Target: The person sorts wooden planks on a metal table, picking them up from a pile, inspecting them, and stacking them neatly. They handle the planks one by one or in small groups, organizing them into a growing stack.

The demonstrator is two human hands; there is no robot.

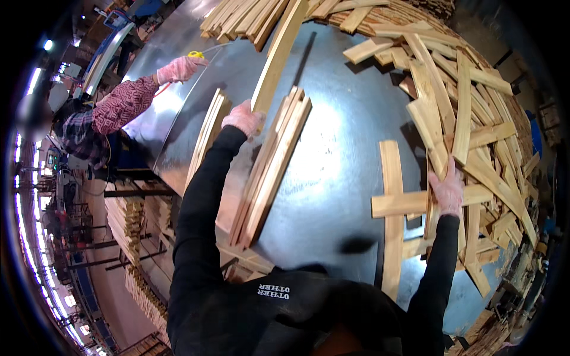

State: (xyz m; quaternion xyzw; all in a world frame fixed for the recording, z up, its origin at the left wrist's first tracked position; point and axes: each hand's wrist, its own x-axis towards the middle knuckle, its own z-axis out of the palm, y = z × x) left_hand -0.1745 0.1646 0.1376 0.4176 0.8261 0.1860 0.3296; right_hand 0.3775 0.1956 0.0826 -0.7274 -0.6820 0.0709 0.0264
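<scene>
My left hand [243, 118], in a pale pink glove, is closed around the near end of a long wooden slat [278, 62]. That slat slants up and away over the metal table. At the right, my gloved right hand [448, 188] grips the near end of another slat [428, 127] on the edge of a loose heap of slats [484, 139]. Between my arms lies a neat bundle of slats [274, 169], side by side. A smaller bundle [206, 133] rests left of my left forearm. Two slats [392, 237] lie crossed beside my right hand.
A co-worker's gloved hand [180, 70] reaches in from the left, by a small yellow thing [196, 54] I cannot make out. More slats [246, 21] lie along the far edge of the metal table [332, 130]. Stacked wood [127, 231] stands on racks at the lower left.
</scene>
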